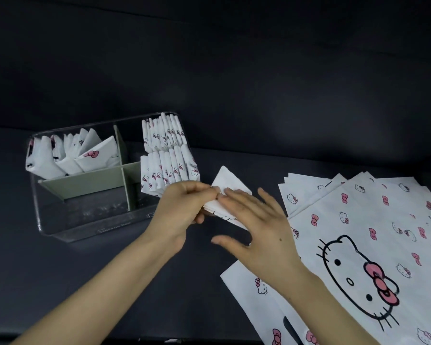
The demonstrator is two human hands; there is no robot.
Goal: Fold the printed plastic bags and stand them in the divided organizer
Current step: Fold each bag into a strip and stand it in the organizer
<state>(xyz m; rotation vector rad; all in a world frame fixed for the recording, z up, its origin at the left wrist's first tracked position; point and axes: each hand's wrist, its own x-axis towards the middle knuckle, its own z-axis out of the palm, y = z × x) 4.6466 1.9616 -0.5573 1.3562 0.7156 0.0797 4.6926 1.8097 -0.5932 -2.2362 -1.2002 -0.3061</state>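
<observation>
1. Closest to you, to the right of the right grip [256, 227] and running under its wrist, the flat bags [363, 227] lie fanned out on the table [110, 282], not yet folded.
2. Your right grip is wide. Its fingers are straight and spread, pressing down on the folded bag [228, 180] and clasping nothing.
3. Your left grip [182, 207] is narrow, with thumb and fingertips pinching the packet's left edge.
4. The folded bag sits between the two grips. Only its far corner shows beyond your fingertips. You seem to be on the last crease or tuck of this one bag.
5. Next, the tuck probably needs to be pressed firm so that it holds. Then let the left grip carry the packet, keeping it pinched so it cannot spring open.
6. Just beyond and to the left of the left grip stands the organizer [60, 235]. Small packets [169, 168] stand upright in its right-hand sections, touching the left grip's knuckles in this view. Larger packets [72, 155] lean in the far-left section. The packet probably belongs among those of its own size.
</observation>
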